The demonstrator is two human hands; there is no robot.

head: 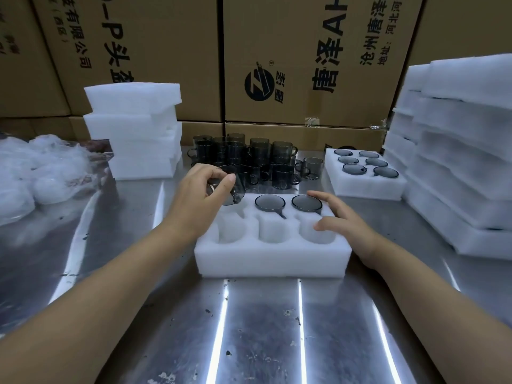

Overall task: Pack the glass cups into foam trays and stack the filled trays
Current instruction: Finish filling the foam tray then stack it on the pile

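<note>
Packing warehouse: stacked cartons (304, 59), foam trays (457, 151).

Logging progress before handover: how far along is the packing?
Done: the filled tray at right holds six cups; the front tray has two seated cups. In hand: the left hand holds a third cup over its far-left corner; the right hand rests on that tray. Left: three near pockets, plus the loose cups behind.

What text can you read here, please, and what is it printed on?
"有限公司", "-P头盔": left box, sideways.
"唐泽AH", "沧州唐泽", "地址:河北": middle box, sideways, cut off at the frame's edge.
Round "Z" logo on the middle box: its small characters are blurred.
Print on the far-left box: too blurred to read.
No text on the cups or trays.
</note>
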